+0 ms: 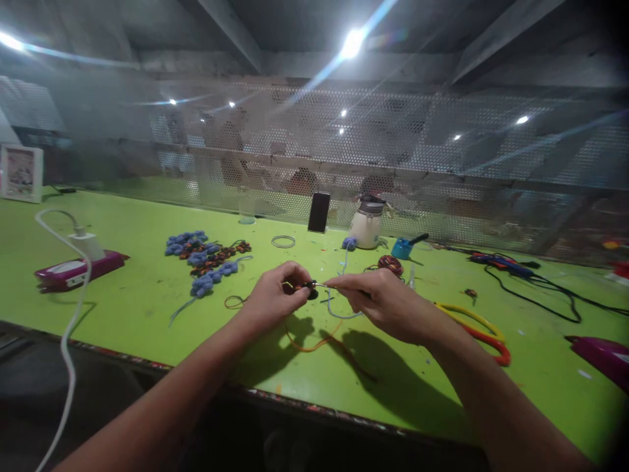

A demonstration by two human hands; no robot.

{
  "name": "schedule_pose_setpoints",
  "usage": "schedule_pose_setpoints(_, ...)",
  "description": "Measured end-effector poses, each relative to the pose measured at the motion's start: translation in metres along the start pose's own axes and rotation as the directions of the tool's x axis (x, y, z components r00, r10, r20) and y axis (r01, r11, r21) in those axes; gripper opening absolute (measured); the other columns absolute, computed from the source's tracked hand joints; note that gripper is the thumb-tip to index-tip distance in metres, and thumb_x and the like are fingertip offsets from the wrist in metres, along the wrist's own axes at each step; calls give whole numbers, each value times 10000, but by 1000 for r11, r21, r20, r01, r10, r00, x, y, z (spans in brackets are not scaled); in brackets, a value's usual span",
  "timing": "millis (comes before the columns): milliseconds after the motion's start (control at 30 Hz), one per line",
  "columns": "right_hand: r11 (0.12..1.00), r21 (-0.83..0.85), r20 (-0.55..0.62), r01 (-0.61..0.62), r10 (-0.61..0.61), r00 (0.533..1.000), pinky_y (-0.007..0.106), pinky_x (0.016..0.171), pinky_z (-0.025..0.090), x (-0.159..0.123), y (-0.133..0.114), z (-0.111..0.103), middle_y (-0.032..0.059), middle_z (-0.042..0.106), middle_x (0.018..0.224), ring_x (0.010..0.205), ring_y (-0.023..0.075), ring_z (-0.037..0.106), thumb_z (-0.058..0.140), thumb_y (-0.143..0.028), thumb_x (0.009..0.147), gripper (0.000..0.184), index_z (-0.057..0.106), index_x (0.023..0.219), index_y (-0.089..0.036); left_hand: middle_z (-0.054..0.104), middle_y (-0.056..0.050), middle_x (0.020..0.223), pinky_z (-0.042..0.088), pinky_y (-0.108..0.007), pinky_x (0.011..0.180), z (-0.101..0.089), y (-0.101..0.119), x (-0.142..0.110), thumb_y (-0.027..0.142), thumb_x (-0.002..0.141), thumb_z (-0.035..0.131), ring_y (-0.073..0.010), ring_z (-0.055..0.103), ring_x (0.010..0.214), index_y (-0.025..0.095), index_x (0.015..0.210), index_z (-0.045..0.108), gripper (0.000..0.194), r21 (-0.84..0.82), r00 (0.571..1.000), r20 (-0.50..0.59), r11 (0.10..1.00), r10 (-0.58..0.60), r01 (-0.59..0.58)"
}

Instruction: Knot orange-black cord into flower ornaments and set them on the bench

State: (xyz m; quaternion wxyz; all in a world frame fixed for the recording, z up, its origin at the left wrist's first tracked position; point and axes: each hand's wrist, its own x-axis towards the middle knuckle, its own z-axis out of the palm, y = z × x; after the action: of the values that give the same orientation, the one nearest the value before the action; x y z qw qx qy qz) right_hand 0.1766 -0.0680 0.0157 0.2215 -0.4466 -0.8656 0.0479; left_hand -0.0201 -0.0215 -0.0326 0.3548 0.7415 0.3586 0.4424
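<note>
My left hand [272, 295] pinches a small dark piece of crochet [311, 288] with some orange in it. My right hand [388, 298] grips a thin metal crochet hook [322, 284], whose tip meets the dark piece; most of its handle is hidden by my fingers. Below the hands, an orange and brown strand of yarn [309, 349] trails over the green table [196, 341]. A light blue strand [344, 316] lies behind them. Left of my left hand are several blue crocheted flowers [209, 282] alternating with dark orange-flecked ones [211, 261].
Scissors [504, 354] with yellow and red handles lie beneath my right forearm. Behind are a dark yarn ball [390, 265], a blue pot [401, 248], a white jug [364, 229] and a phone [319, 212]. A purple power strip [81, 270] with a white cable stands left; black cords [521, 269] lie right.
</note>
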Motion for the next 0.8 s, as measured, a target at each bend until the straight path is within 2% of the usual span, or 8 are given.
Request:
schedule_pose_setpoints(400, 991, -128, 32, -35, 40, 999, 235, 585, 364, 1, -4, 1, 62, 683, 773, 645, 129, 564, 434, -133, 834, 341, 629, 1102, -215, 551, -3, 689, 417, -226, 564, 2, -5, 1, 230, 730, 548, -102, 506, 610, 148, 766, 556, 90, 93, 998, -15, 994, 58, -57)
schedule_pose_setpoints(800, 976, -216, 7, 3, -1, 1000, 235, 573, 360, 0, -4, 3, 65, 679, 712, 633, 138, 575, 441, -114, 814, 372, 624, 1118, -222, 560, 3, 658, 407, -215, 546, 2, -1, 0, 201, 708, 553, -92, 491, 574, 145, 755, 565, 74, 131, 999, -21, 991, 34, -31)
